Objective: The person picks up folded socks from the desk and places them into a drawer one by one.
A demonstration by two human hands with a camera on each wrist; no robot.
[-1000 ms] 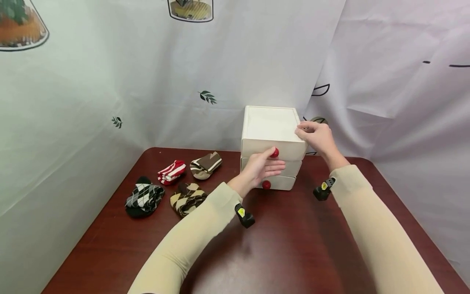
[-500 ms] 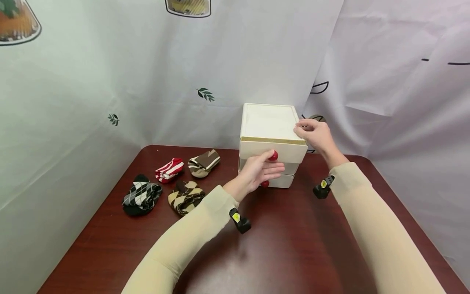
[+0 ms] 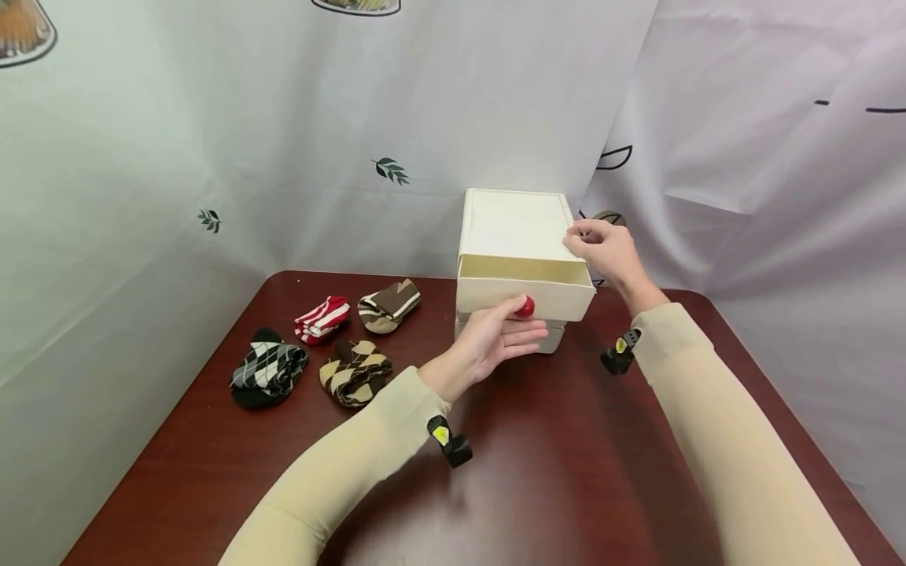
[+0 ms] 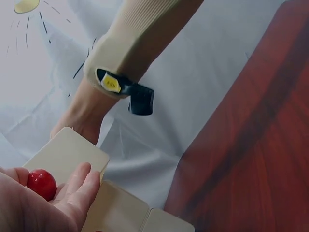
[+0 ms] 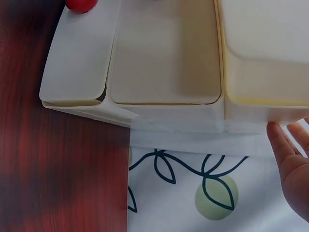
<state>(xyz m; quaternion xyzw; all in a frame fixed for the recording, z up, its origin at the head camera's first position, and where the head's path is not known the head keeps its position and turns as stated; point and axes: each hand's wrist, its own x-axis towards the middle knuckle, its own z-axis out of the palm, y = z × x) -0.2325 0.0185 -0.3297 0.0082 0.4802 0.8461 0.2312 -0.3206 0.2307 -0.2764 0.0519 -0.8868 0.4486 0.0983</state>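
My left hand [image 3: 488,339] pinches the round red knob [image 3: 525,306] of the top drawer [image 3: 495,297], thumb on the knob and the other fingers extended. In the left wrist view the knob [image 4: 42,183] sits between thumb and fingers. That drawer stands partly out of the white drawer unit [image 3: 517,224], and its inside shows at the top. My right hand [image 3: 605,250] touches the unit's upper right edge with its fingertips. In the right wrist view its fingers [image 5: 280,145] meet the unit's side wall. The lower drawers are mostly covered by the left hand and top drawer.
Left of the unit on the dark red table [image 3: 552,472] lie folded socks: red-and-white striped [image 3: 322,320], brown striped [image 3: 389,305], black-and-grey argyle [image 3: 269,369] and brown-and-tan argyle [image 3: 355,373]. A printed white curtain [image 3: 340,118] hangs behind the table.
The top drawer, shut a second ago, has slid out toward me with my left hand on its knob. My right hand has stayed on the unit's edge. The view has tilted slightly down.
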